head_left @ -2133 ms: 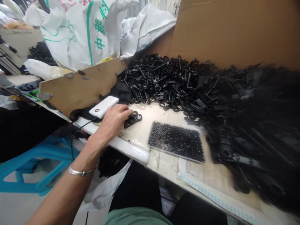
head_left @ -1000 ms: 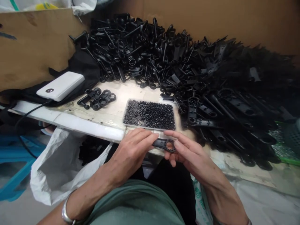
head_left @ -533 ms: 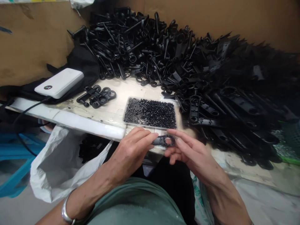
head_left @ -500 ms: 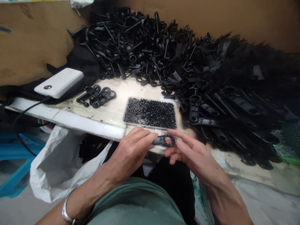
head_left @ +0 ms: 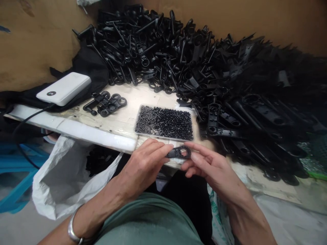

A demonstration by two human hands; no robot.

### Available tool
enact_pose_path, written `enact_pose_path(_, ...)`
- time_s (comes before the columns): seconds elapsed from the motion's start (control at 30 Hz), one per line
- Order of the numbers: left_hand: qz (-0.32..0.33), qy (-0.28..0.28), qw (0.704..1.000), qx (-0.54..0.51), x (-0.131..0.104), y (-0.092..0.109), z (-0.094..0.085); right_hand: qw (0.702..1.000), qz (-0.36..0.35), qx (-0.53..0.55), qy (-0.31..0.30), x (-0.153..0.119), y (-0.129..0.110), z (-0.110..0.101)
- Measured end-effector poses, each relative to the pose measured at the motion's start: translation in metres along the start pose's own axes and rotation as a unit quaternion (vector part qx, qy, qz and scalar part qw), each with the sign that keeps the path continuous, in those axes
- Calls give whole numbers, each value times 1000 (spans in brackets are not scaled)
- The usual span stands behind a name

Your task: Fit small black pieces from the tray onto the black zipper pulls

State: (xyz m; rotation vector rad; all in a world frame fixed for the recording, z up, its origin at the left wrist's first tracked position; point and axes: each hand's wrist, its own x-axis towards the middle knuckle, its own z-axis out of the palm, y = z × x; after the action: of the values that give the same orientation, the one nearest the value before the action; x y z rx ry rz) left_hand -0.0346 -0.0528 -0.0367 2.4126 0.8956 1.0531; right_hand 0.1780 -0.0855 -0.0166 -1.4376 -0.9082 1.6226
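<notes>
A black plastic part with a ringed end point(head_left: 181, 152) is held level between my hands, just in front of the clear tray. My left hand point(head_left: 146, 161) grips its left end, with the fingers folded over it. At the ringed end, my right hand point(head_left: 206, 161) has its thumb and index finger on the part, its other fingers curled below. The clear tray point(head_left: 193, 136) lies flat on the table and holds many tiny black pieces point(head_left: 173, 122) and greyer ones on its left side.
A large heap of black parts point(head_left: 153, 51) spans the back and right. A white power bank point(head_left: 63, 88) with a cable and several loose parts point(head_left: 112, 104) lie left. Below the table edge hangs an open white bag point(head_left: 58, 180).
Both hands and the part they hold have stayed almost in place. The view has shifted very slightly.
</notes>
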Motion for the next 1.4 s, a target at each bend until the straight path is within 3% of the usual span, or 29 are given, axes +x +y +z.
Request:
enact_pose_path(0.23,8,-24,999,21,4,-5,-3,995,-31,-89,41,-4,-2,-8)
enact_pose_path(0.37,18,-47,998,47,8,-8,-3,966,-77,-223,106,-5,-10,-9)
enact_pose_path(0.47,29,-39,997,61,10,-6,-6,908,-145,-365,144,1,-19,-7)
enact_pose_path(0.6,29,-7,997,69,11,-4,-17,781,-257,-554,130,21,-36,1)
enact_pose_path(0.77,-24,9,991,131,14,-14,-40,669,-175,-714,108,43,-55,18)
enact_pose_path(0.93,-77,-34,977,195,24,-29,-54,613,-151,-768,108,54,-58,29)
enact_pose_path(1.0,-81,-63,973,206,31,-32,-53,607,-156,-771,118,56,-57,29)
enact_pose_path(1.07,-83,-89,970,212,39,-33,-50,622,-166,-755,123,57,-56,28)
enact_pose_path(1.27,-79,-163,958,221,68,-31,-35,745,-274,-596,122,52,-53,12)
enact_pose_path(1.4,-103,-170,941,275,76,-37,-43,786,-324,-505,150,43,-45,3)
